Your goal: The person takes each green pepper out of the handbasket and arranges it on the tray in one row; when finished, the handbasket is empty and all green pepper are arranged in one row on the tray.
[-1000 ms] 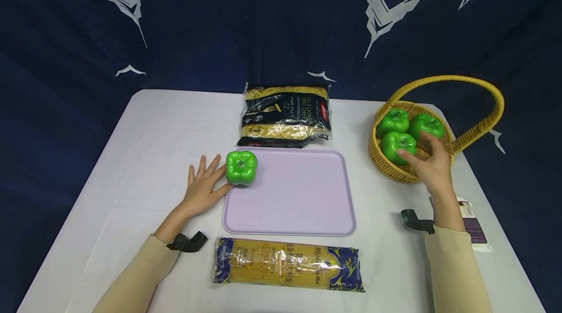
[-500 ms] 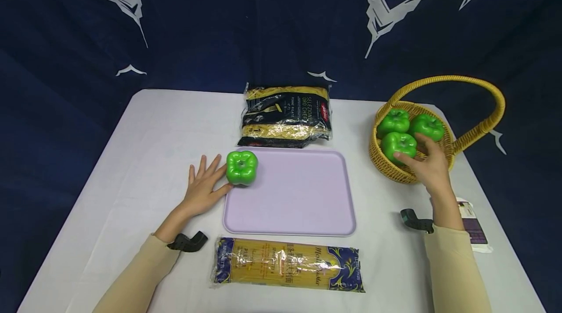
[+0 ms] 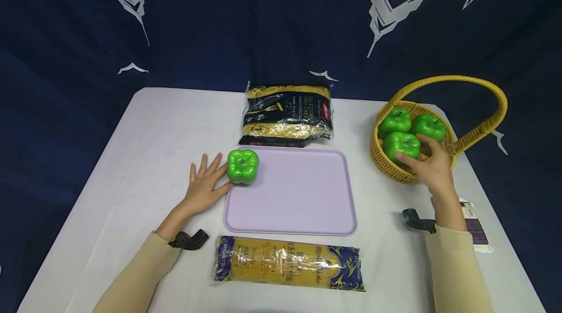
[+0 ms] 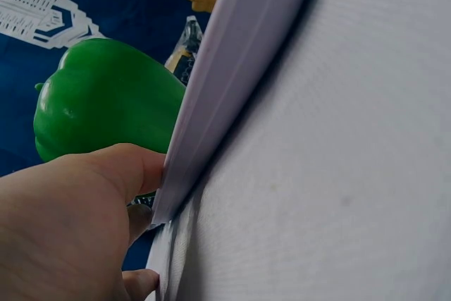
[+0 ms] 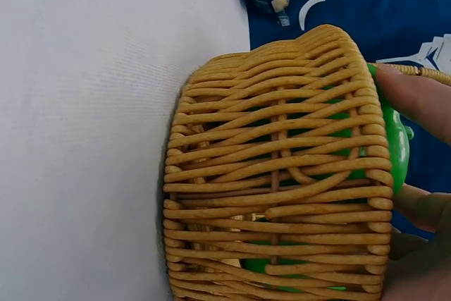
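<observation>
In the head view my left hand (image 3: pixel 204 190) lies with spread fingers at the left edge of the lilac tray (image 3: pixel 291 201). Its thumb and index finger reach beside a green bell pepper (image 3: pixel 243 166) on the tray's upper left corner. The left wrist view has the thumb right at the tray rim (image 4: pixel 211 96), below the pepper (image 4: pixel 106 103). My right hand (image 3: pixel 432 166) reaches into the wicker basket (image 3: pixel 392 170), thumb and fingers around the front green bell pepper (image 3: pixel 401 146). Behind it in the basket sit two more peppers, (image 3: pixel 395 123) left and right.
A black and yellow penne bag (image 3: pixel 287 115) lies behind the tray, and a spaghetti pack (image 3: pixel 287 262) in front. A purple and white packet (image 3: pixel 476 230) is partly hidden under the right forearm. The basket's tall handle (image 3: pixel 452 79) arches over its right side.
My right hand's fingers have drawn in slightly around the front pepper in the basket. The left hand and the pepper on the tray stay in place; the head view shifts slightly.
</observation>
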Demonstrator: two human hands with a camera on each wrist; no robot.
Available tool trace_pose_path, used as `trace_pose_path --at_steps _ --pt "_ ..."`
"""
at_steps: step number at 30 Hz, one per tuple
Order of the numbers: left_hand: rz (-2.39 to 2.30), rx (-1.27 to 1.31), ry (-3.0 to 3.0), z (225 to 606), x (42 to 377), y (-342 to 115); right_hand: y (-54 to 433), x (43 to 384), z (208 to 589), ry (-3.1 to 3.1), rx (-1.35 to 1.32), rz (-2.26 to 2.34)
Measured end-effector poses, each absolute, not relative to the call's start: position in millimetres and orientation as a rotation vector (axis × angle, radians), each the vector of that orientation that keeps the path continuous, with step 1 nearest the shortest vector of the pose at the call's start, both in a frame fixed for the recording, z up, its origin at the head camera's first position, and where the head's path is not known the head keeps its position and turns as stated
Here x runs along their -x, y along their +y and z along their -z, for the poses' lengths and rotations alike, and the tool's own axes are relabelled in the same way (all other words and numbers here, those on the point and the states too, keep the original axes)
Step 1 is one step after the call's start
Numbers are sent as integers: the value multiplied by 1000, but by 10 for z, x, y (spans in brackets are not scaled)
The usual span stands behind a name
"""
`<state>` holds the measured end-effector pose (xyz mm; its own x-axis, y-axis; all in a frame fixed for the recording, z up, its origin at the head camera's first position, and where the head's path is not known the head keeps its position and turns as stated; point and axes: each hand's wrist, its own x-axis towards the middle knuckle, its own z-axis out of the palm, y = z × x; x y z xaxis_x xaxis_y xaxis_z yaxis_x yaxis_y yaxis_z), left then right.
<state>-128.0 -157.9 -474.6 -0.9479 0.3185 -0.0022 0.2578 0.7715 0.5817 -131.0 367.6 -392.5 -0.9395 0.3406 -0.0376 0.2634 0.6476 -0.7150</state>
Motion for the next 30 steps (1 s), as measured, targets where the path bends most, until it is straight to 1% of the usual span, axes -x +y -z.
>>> trace_pose_path --at_steps 10,15,17,21,30 --pt "-906 -461 2868 4753 1290 -1573 3719 1160 3727 -2625 677 -1103" --pt "-904 -458 2860 4746 1289 -1578 3624 1064 3570 -2572 729 -1088" --pt "-901 -456 2859 4744 1288 -1581 3544 1026 3516 -2552 676 -1091" --pt "-902 -450 2861 4741 1286 -1582 3331 973 3464 -2523 487 -1097" --pt "-908 -459 2859 4741 1284 -1580 2703 1020 3537 -2620 80 -1241"
